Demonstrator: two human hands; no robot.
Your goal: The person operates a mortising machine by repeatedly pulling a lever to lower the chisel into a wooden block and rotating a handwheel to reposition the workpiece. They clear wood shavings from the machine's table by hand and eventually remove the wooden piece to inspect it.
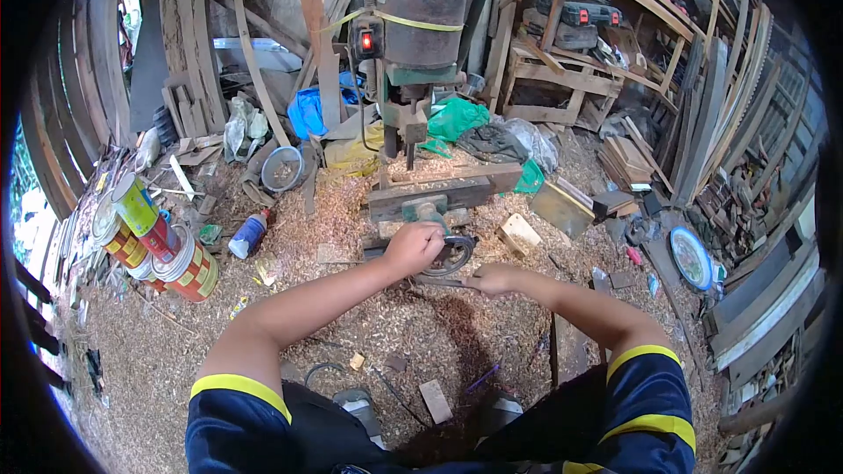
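Note:
My left hand (415, 248) is closed at the left side of a dark round handwheel (460, 256) on the front of a drilling machine (421, 13); its fingers partly hide the rim. Just to the right and lower, my right hand (493, 279) is wrapped round the end of a dark metal lever (439, 281). Beyond both hands, a long wooden piece (430, 200) lies across the machine's table, with wood chips behind it. Above that piece hangs the drill bit (410, 154). A red light glows on the switch box (367, 39).
Wood shavings cover the floor around my feet. Stacked paint cans (189, 268) and a blue bottle (249, 235) stand or lie at left. A wooden block (519, 234) sits right of the machine, with a blue-rimmed basin (691, 258) farther right. Planks lean along both sides.

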